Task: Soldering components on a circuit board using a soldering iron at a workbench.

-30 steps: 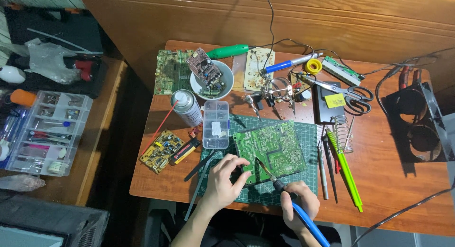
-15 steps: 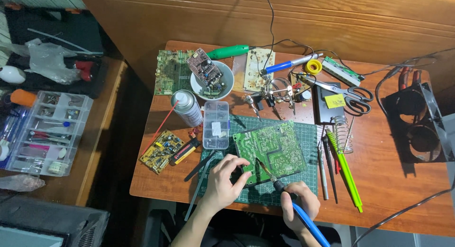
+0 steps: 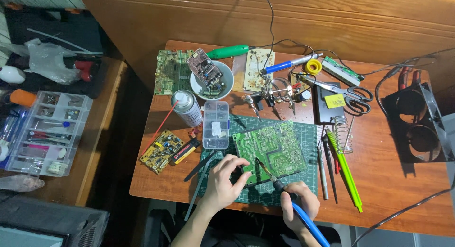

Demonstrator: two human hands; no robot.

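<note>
Two hands are low in the frame. What is each one doing?

The left hand (image 3: 225,178) sits at lower centre, its grip pinching the near left edge of the green circuit board (image 3: 271,150), thumb and fingertips on the rim. The right hand (image 3: 298,209) is just to its right, its grip wrapped tight round the blue handle of a soldering iron (image 3: 277,183), held like a pen.

Where does the board lie?

In the middle of the frame, tilted, on a green cutting mat (image 3: 308,133) that rests on the wooden table (image 3: 388,180). The solder side faces up.

And the iron's tip?

It points up and to the left and meets the board near its lower edge. I cannot tell which joint it touches; that is too small to make out.

So what stage is this, would you say?

I judge it to be work on a single joint, with the tip set down and the board braced.

What would any further move ask for?

A steady left pinch so the board does not slide on the mat, and a firm right wrist so the tip strays to no neighbouring joint.

What lies around them?

A clear parts box (image 3: 215,125) just up and left of the board, a spray can (image 3: 187,107) beside it, a white bowl (image 3: 212,79) above, scissors (image 3: 348,90) at upper right, and a green pen (image 3: 345,169) right of the mat.
</note>
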